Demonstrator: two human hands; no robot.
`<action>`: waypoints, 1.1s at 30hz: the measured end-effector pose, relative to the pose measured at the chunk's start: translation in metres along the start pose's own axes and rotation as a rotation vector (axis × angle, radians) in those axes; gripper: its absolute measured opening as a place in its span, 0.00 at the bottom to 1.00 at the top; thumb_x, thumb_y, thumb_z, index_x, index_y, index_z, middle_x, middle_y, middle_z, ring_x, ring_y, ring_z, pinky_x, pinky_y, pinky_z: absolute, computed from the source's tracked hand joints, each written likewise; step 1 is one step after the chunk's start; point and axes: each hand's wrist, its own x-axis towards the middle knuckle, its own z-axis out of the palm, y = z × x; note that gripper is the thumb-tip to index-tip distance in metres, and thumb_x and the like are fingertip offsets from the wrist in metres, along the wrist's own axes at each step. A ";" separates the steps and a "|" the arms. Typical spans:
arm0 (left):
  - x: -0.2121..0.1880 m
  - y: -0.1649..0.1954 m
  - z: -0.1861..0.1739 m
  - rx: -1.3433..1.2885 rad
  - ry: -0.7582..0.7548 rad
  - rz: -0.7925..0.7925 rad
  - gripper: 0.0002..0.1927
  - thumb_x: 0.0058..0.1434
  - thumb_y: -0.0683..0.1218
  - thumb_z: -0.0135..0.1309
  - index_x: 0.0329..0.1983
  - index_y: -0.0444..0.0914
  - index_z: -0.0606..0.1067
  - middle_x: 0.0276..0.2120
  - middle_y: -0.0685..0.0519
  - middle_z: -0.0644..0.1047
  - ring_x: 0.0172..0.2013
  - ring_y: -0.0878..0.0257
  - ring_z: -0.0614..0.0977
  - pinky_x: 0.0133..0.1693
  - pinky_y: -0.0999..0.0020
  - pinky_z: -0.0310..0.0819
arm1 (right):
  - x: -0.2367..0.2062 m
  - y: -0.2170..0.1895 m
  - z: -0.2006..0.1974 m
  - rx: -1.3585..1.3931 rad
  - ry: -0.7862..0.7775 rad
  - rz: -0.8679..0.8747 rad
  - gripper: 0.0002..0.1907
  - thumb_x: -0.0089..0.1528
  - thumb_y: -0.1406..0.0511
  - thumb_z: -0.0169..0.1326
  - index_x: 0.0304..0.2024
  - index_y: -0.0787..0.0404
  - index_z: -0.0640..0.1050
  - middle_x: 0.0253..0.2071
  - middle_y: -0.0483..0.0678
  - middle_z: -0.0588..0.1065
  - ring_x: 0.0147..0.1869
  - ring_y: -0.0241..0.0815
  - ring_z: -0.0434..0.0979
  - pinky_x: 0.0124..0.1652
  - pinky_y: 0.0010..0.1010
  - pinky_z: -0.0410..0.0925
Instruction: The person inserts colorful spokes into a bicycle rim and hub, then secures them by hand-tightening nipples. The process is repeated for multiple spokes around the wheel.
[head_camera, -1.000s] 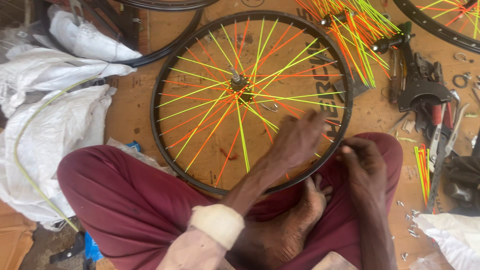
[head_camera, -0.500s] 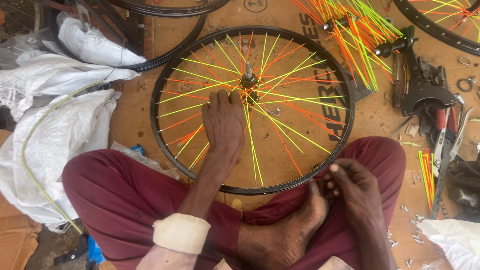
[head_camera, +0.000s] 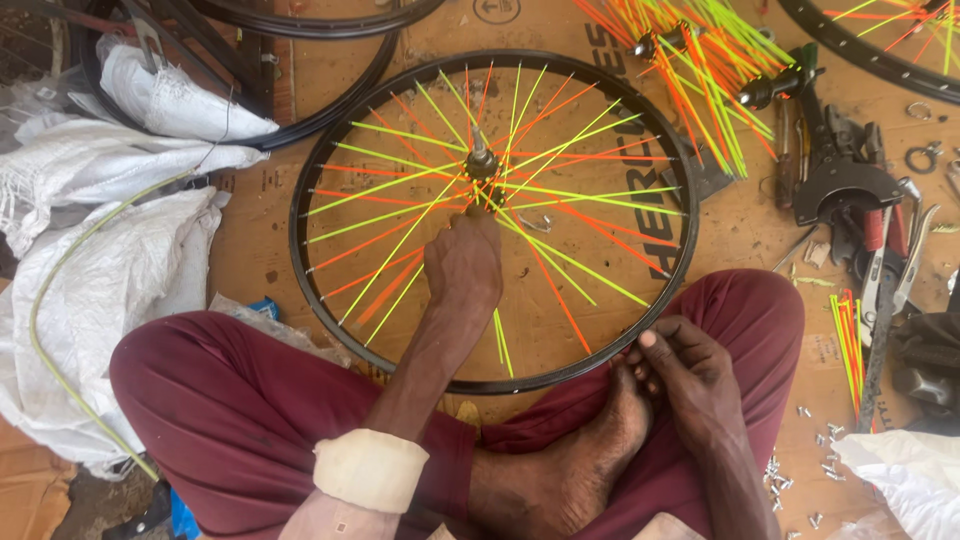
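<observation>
A black bicycle wheel rim (head_camera: 330, 120) lies flat on cardboard, laced with yellow-green and orange spokes (head_camera: 400, 135) that meet at a metal hub (head_camera: 480, 160). My left hand (head_camera: 463, 262) reaches over the wheel with its fingers pinched on spokes just below the hub. On the near right edge of the rim, my right hand (head_camera: 690, 375) has its fingertips curled on the rim. I sit cross-legged in maroon trousers, one bare foot (head_camera: 580, 470) under the rim.
White sacks (head_camera: 110, 260) lie at the left, with more black rims (head_camera: 300, 110) behind. A bundle of loose coloured spokes (head_camera: 710, 70) is at the top right. Pliers and metal tools (head_camera: 860, 200) sit at the right, small spoke nipples (head_camera: 810, 460) scattered near my knee.
My left hand has moved from the near right part of the wheel across to the hub. My right hand has stayed at the rim's near edge. The view has shifted a little.
</observation>
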 end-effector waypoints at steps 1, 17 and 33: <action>0.001 -0.003 0.003 -0.043 -0.042 -0.021 0.07 0.65 0.41 0.51 0.43 0.34 0.76 0.34 0.41 0.80 0.35 0.45 0.85 0.34 0.52 0.79 | 0.000 0.000 0.001 -0.030 0.005 -0.001 0.09 0.67 0.64 0.54 0.40 0.64 0.80 0.30 0.45 0.79 0.31 0.30 0.73 0.31 0.22 0.65; -0.019 0.047 0.033 -2.533 -0.105 -0.654 0.10 0.66 0.37 0.51 0.50 0.39 0.68 0.42 0.49 0.78 0.41 0.60 0.82 0.50 0.55 0.84 | 0.008 -0.009 -0.004 0.031 0.059 0.078 0.09 0.65 0.63 0.56 0.36 0.63 0.79 0.26 0.43 0.75 0.28 0.29 0.68 0.28 0.21 0.60; -0.065 0.076 0.000 -1.524 -0.478 -0.422 0.19 0.63 0.40 0.56 0.47 0.27 0.59 0.34 0.37 0.77 0.29 0.54 0.85 0.26 0.65 0.84 | 0.030 -0.023 -0.012 0.100 0.094 -0.039 0.06 0.65 0.66 0.55 0.38 0.63 0.78 0.28 0.44 0.75 0.29 0.29 0.69 0.29 0.19 0.61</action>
